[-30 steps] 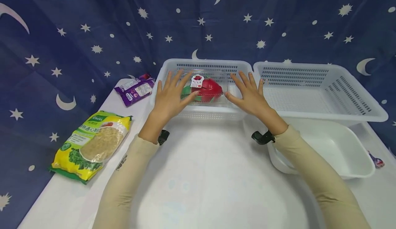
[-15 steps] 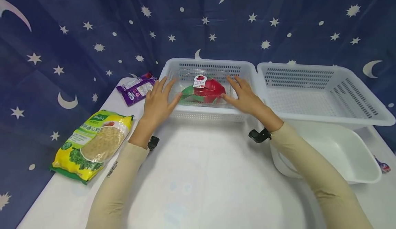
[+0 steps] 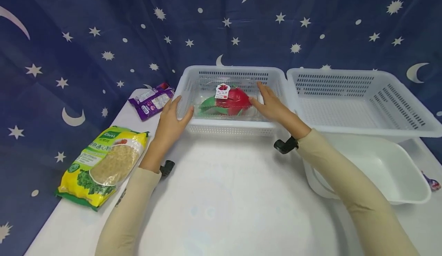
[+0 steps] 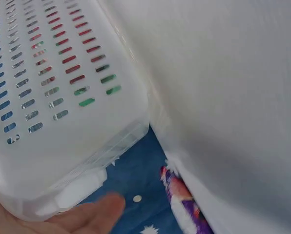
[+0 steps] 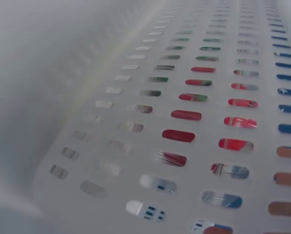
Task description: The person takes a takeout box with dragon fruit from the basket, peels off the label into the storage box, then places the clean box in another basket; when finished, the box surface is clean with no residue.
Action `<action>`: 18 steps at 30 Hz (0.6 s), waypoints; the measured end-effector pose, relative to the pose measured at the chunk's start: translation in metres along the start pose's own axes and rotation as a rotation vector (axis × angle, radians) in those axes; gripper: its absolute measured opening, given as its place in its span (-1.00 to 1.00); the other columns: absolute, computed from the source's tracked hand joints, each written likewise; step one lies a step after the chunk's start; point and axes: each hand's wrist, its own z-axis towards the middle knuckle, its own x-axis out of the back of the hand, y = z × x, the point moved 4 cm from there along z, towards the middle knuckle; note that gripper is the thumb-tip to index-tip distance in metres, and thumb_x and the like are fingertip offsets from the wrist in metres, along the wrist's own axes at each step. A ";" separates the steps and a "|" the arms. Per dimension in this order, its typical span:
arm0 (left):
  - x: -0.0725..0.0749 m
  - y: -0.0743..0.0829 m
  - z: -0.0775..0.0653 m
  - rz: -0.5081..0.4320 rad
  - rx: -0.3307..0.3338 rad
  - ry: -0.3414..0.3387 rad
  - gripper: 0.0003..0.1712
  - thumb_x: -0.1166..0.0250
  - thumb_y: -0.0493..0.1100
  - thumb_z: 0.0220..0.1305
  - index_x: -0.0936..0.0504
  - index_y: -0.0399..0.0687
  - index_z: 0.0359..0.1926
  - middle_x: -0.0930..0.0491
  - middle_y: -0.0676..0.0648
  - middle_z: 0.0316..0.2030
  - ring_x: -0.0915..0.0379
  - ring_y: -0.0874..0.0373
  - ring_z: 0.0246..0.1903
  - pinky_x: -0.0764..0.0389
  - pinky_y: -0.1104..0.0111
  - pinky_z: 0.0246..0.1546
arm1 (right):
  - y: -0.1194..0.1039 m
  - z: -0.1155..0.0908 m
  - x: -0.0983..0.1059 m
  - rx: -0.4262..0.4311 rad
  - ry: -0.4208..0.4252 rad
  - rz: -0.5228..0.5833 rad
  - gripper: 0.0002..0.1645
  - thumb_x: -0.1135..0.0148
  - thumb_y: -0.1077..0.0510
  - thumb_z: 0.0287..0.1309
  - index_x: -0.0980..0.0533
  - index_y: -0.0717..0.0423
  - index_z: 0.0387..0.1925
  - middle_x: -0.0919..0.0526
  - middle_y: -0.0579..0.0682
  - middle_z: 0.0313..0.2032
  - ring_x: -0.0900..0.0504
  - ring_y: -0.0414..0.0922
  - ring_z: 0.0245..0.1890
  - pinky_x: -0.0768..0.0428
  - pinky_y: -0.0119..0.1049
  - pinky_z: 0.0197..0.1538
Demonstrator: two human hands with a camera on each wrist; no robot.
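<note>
A clear plastic box (image 3: 229,100) with a white label and a red-and-green item inside lies in the white slotted basket (image 3: 229,123). My left hand (image 3: 170,121) is at this basket's left front corner, its thumb over the rim and its fingers apart. In the left wrist view, blurred fingers (image 4: 92,214) show beside the basket's corner; whether they touch it I cannot tell. My right hand (image 3: 271,106) reaches over the rim, fingers extended, thumb near the box's right side. In the right wrist view the basket wall (image 5: 131,146) hides most of that hand.
A second slotted basket (image 3: 345,114) adjoins on the right, above a white tub (image 3: 380,167). On the left lie a yellow-green Knorr bag (image 3: 103,164) and a purple packet (image 3: 152,100). A starry blue curtain (image 3: 259,29) hangs behind. A small wrapped item (image 3: 431,182) sits far right.
My left hand has drawn away leftward and towards me, from over the box to the basket's left front corner. The right hand has shifted slightly left and down. The box stays in the basket.
</note>
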 end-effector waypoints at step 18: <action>-0.001 -0.010 0.004 -0.283 0.059 -0.074 0.09 -0.44 0.09 0.13 -0.01 0.01 0.54 -0.12 -0.22 0.46 -0.10 -0.19 0.40 -0.17 -0.05 0.38 | 0.004 0.013 -0.013 -0.168 -0.214 0.293 0.00 0.23 -0.26 0.45 0.61 -0.07 0.48 0.36 0.21 0.52 -0.26 0.29 0.34 -0.51 0.21 0.11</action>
